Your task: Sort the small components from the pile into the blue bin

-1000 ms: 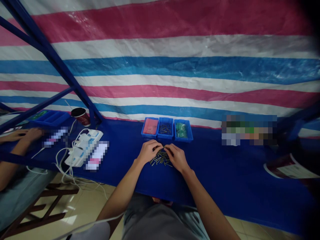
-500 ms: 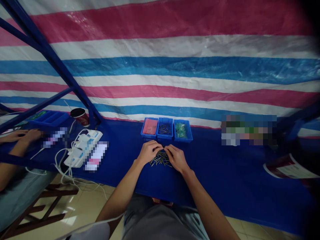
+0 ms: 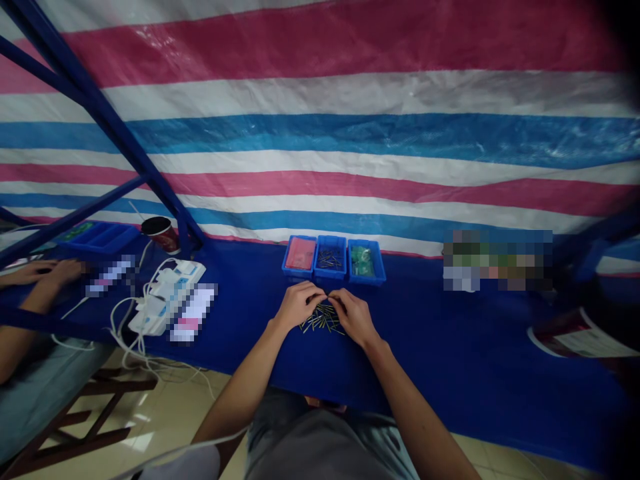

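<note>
Loose metal pins (image 3: 321, 320) lie in small heap on desk (image 3: 440, 360), centred between person's hands, within easy reach. Left hand (image 3: 299, 305) and right hand (image 3: 354, 318) closed, fingertips meeting above heap; any pin held too small to tell. Blue trays (image 3: 300, 257) just beyond, kept close; middle tray (image 3: 330, 258) holds similar pins. Striped tarpaulin (image 3: 350, 153) behind.

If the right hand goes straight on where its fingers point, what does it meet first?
Probably the fingers of the left hand, just beside the right hand, above a loose pile of thin metal pins; depth is unclear.
</note>
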`<state>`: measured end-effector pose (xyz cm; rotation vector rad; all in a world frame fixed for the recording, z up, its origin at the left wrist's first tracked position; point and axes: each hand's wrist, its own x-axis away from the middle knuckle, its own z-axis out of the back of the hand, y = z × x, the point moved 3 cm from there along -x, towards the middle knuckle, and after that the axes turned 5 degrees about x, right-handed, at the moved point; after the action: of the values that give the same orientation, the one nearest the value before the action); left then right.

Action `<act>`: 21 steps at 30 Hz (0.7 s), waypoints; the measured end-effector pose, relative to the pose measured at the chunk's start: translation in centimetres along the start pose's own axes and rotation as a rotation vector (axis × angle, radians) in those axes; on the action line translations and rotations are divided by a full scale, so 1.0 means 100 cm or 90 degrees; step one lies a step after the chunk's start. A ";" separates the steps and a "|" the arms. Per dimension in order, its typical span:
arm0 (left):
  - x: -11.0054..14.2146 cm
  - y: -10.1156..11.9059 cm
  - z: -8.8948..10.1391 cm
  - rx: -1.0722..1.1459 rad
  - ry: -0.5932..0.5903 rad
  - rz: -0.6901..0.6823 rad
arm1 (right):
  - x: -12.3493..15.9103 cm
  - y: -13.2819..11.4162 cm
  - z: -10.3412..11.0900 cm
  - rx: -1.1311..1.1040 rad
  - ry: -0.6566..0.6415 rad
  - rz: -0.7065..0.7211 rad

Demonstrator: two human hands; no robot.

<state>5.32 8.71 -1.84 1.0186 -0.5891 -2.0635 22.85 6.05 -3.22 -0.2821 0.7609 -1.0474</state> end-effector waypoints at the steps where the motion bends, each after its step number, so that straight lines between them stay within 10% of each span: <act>1: 0.000 0.000 0.000 0.001 -0.001 0.001 | 0.000 0.000 0.000 -0.001 0.000 0.002; 21: -0.002 0.005 0.001 0.018 0.002 -0.018 | 0.001 0.007 -0.008 0.098 -0.030 -0.011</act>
<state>5.54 8.53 -1.39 1.0516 -0.6076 -2.0839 22.85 6.43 -4.22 -0.1815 0.6332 -1.1057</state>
